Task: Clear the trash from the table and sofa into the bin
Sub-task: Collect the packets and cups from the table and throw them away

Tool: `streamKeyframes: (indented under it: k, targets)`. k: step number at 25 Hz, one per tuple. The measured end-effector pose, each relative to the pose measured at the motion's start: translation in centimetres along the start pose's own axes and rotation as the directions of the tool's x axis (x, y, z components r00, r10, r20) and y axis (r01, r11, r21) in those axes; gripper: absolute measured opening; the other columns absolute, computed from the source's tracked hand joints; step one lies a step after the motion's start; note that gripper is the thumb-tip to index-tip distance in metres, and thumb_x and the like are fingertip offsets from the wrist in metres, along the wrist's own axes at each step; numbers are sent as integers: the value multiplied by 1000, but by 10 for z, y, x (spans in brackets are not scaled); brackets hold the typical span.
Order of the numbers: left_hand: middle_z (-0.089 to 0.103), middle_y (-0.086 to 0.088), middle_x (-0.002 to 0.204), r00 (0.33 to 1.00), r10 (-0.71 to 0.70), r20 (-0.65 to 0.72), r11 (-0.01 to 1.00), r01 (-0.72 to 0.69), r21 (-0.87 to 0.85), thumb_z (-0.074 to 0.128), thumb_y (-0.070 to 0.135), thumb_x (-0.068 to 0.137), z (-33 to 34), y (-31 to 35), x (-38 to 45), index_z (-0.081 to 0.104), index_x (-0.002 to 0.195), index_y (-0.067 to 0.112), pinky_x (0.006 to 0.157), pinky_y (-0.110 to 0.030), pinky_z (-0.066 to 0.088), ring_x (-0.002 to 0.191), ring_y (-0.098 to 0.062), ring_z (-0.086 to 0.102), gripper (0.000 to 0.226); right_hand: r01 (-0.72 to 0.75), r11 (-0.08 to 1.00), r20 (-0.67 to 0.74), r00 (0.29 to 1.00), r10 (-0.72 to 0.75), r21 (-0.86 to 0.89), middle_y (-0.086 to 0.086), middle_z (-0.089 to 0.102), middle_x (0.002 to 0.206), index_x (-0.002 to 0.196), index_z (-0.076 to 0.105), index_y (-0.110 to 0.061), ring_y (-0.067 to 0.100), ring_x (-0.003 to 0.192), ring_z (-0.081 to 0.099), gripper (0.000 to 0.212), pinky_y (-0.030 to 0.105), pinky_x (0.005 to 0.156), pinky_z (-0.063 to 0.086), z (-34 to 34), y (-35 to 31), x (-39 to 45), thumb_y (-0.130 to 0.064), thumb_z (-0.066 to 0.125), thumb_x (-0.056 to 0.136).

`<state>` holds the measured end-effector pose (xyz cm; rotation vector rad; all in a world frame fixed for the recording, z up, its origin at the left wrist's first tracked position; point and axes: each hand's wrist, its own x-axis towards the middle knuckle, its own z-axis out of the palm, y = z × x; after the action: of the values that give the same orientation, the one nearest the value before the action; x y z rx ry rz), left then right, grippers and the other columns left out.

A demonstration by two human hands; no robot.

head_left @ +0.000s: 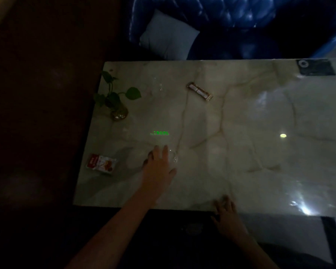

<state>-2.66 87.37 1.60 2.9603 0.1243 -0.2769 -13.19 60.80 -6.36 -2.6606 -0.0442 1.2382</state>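
We found the surface open across the centre and right of the frame. At left, a potted plant, a small carton and a wrapper upper centre stood as obstacles.

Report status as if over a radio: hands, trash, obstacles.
Left hand on clear cup, grip unclear. Right hand open at table edge. Red-white packet, wrapper bar uncollected. Nothing blocking.
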Motion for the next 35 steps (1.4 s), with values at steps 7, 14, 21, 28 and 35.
streamKeyframes:
  k: [7, 14, 21, 28, 35]
  targets:
    - [49, -11, 125, 977, 151, 151, 973, -174, 151, 53, 31, 88, 2, 19, 39, 43, 130, 19, 83, -42, 50, 106, -31, 58, 44, -48, 998, 20, 999, 47, 45, 23, -8, 163, 158, 6, -24, 39, 151, 0, 73, 41, 120, 25, 1, -2, 3, -44, 44, 99]
    - [64, -6, 106, 982, 2, 188, 907, 78, -415, 66, 30, 81, -7, -3, 38, 61, 107, 18, 80, -30, 48, 98, -26, 63, 29, -23, 998, 46, 999, 21, 54, 17, -7, 165, 157, 17, -23, 36, 152, -4, 67, 38, 121, 21, 12, 13, 13, -44, 43, 98]
    - [60, -14, 90, 906, -187, 379, 185, 412, -892, 63, -3, 87, -27, -16, 0, 62, 101, 2, 55, -16, 49, 61, -5, 60, 15, -62, 857, -85, 989, 123, 512, 16, 23, 161, 155, 22, -13, 29, 149, 21, 93, 36, 120, 24, -35, -24, -19, -58, 63, 84]
    - [73, -2, 93, 917, -302, 262, -52, 259, -965, 72, 8, 81, -56, 16, -45, 65, 97, 14, 67, -26, 56, 79, -17, 69, 19, -133, -402, 131, 991, -34, 906, 14, 66, 126, 131, 52, -18, 30, 118, 63, 75, 46, 101, 47, -144, -138, -42, -59, 66, 69]
    - [75, -2, 91, 962, -158, 223, 32, 231, -972, 79, 28, 69, -57, 12, -54, 61, 97, 25, 67, -20, 55, 80, -12, 72, 34, -196, -453, 116, 973, -199, 870, 13, 69, 122, 126, 60, -11, 29, 108, 69, 58, 44, 90, 56, -178, -162, -22, -53, 59, 86]
